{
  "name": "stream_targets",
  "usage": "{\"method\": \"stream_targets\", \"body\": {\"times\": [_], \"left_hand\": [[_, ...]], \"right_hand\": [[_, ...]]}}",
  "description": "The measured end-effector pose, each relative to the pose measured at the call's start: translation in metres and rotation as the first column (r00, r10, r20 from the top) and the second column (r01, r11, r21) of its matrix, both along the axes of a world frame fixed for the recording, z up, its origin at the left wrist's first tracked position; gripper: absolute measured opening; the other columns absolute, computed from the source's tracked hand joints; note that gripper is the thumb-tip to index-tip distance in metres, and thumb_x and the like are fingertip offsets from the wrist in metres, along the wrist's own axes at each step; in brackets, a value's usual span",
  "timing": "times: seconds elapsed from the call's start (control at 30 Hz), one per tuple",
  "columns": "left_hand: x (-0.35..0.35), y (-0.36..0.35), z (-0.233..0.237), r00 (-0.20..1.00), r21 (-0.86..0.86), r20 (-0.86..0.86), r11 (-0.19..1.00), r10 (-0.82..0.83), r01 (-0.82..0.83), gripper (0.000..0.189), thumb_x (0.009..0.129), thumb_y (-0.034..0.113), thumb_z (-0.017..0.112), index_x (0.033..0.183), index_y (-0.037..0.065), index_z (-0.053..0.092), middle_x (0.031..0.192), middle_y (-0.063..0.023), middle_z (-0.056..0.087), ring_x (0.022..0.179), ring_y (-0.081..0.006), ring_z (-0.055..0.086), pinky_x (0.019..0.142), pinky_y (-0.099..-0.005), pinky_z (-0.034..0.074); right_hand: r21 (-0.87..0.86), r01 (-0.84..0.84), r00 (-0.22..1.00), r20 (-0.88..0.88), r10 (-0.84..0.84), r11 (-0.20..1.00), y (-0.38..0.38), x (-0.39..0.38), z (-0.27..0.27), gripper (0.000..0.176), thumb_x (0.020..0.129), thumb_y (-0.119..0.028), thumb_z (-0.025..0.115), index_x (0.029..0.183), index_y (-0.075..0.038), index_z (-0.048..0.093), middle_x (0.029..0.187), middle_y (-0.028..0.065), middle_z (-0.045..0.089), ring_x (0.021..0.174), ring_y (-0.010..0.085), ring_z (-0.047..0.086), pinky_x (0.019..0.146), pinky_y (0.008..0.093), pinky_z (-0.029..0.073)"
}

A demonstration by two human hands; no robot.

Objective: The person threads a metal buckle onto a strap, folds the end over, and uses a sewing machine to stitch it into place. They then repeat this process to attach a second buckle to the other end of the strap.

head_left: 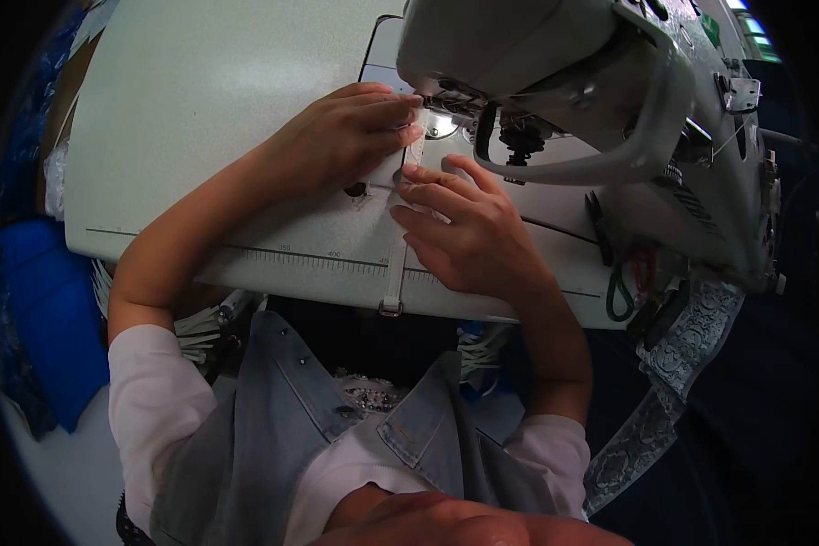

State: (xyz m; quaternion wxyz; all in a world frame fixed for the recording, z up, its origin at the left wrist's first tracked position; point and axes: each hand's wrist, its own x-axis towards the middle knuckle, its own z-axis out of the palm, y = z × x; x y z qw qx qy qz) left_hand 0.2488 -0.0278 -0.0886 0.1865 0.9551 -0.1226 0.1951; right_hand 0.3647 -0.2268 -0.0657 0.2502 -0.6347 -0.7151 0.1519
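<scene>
A narrow white strap (397, 269) runs down the sewing machine table (182, 118), with a small metal ring (390, 309) hanging at the front edge. My left hand (359, 132) lies near the needle area, its fingers closed on the strap's upper part. Lower and to the right, my right hand (460, 218) has its fingers bent and spread over the strap, thumb side near the table; the fingertips touch the strap beside the presser area. The sewing machine head (500, 45) stands just above both hands.
Scissors with dark green handles (620, 296) lie at the right of the table. Patterned lace (692, 337) hangs off the right side. A blue bag (45, 309) is at the far left. Bundles of white strips (200, 335) show below the table edge. A printed ruler (287, 258) runs along the front.
</scene>
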Motion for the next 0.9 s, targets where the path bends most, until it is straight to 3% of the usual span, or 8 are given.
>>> {"method": "stream_targets", "body": {"times": [0.1,0.17,0.37,0.6,0.67,0.7,0.77,0.9], "left_hand": [[0.002,-0.001,-0.001,0.999,0.033,0.051,0.999,-0.014,0.012,0.032,0.076,0.007,0.064,0.107,0.000,0.061,0.120,-0.0135,0.055,0.104,-0.0245,0.060,0.101,-0.0389,0.044],[0.004,-0.001,0.000,1.000,0.039,-0.027,0.999,0.009,-0.008,0.032,0.076,0.007,0.065,0.107,-0.001,0.061,0.115,-0.0116,0.056,0.104,-0.0244,0.059,0.099,-0.0383,0.045],[0.010,0.003,-0.001,0.999,-0.038,-0.026,0.998,0.047,-0.048,0.029,0.077,0.007,0.064,0.105,0.001,0.062,0.106,-0.0056,0.053,0.103,-0.0230,0.056,0.095,-0.0365,0.047],[0.009,0.004,-0.001,0.998,-0.026,0.020,0.998,0.053,-0.052,0.028,0.079,0.007,0.064,0.106,0.001,0.062,0.107,-0.0044,0.053,0.103,-0.0225,0.056,0.096,-0.0365,0.046],[0.008,0.004,-0.001,0.999,-0.043,0.006,0.998,0.051,-0.050,0.029,0.079,0.007,0.064,0.107,0.002,0.062,0.108,-0.0043,0.053,0.104,-0.0227,0.056,0.096,-0.0363,0.046],[0.008,0.004,-0.001,0.999,-0.049,0.001,0.998,0.049,-0.049,0.030,0.079,0.007,0.065,0.108,0.002,0.062,0.109,-0.0043,0.053,0.104,-0.0228,0.056,0.096,-0.0363,0.046],[0.008,0.004,0.000,0.998,-0.077,-0.043,0.996,0.040,-0.043,0.031,0.078,0.006,0.065,0.109,0.003,0.062,0.110,-0.0048,0.054,0.105,-0.0229,0.056,0.096,-0.0361,0.046],[0.008,0.006,-0.005,0.994,-0.112,-0.082,0.990,0.074,-0.083,0.033,0.077,0.003,0.065,0.110,0.004,0.062,0.111,-0.0056,0.056,0.108,-0.0233,0.056,0.097,-0.0359,0.046]], "right_hand": [[0.032,0.008,1.000,-0.008,-0.007,0.999,-0.001,0.002,-0.003,0.024,0.071,-0.009,0.072,0.094,-0.010,0.070,0.105,0.0050,0.064,0.115,0.0191,0.057,0.100,0.0494,0.042],[0.035,0.014,1.000,-0.011,-0.014,0.999,-0.001,0.003,-0.004,0.027,0.071,-0.009,0.071,0.097,-0.010,0.070,0.108,0.0052,0.063,0.116,0.0195,0.056,0.100,0.0484,0.042],[0.027,0.050,0.999,-0.021,-0.049,0.998,0.005,0.008,-0.001,0.030,0.071,-0.009,0.070,0.102,-0.010,0.069,0.113,0.0047,0.061,0.117,0.0203,0.055,0.103,0.0468,0.041],[0.005,0.053,0.998,-0.026,-0.052,0.999,0.004,0.009,-0.003,0.030,0.072,-0.010,0.069,0.102,-0.010,0.069,0.113,0.0049,0.061,0.117,0.0203,0.055,0.104,0.0473,0.040],[0.072,0.052,0.998,-0.023,-0.051,0.996,0.004,0.009,-0.007,0.029,0.069,-0.010,0.070,0.097,-0.007,0.068,0.110,0.0030,0.060,0.100,0.0186,0.060,0.083,0.0356,0.044],[0.071,0.054,0.998,-0.025,-0.053,0.996,0.004,0.009,-0.006,0.029,0.069,-0.010,0.070,0.097,-0.007,0.068,0.110,0.0030,0.060,0.100,0.0186,0.060,0.083,0.0356,0.044],[0.046,0.044,0.998,-0.051,-0.041,0.998,0.005,0.010,-0.002,0.030,0.072,-0.010,0.069,0.102,-0.010,0.069,0.114,0.0053,0.061,0.119,0.0208,0.054,0.105,0.0479,0.039],[-0.001,0.050,0.993,-0.103,-0.050,0.999,0.004,0.013,-0.001,0.029,0.072,-0.010,0.069,0.101,-0.009,0.069,0.113,0.0057,0.062,0.120,0.0212,0.053,0.105,0.0487,0.037]]}}
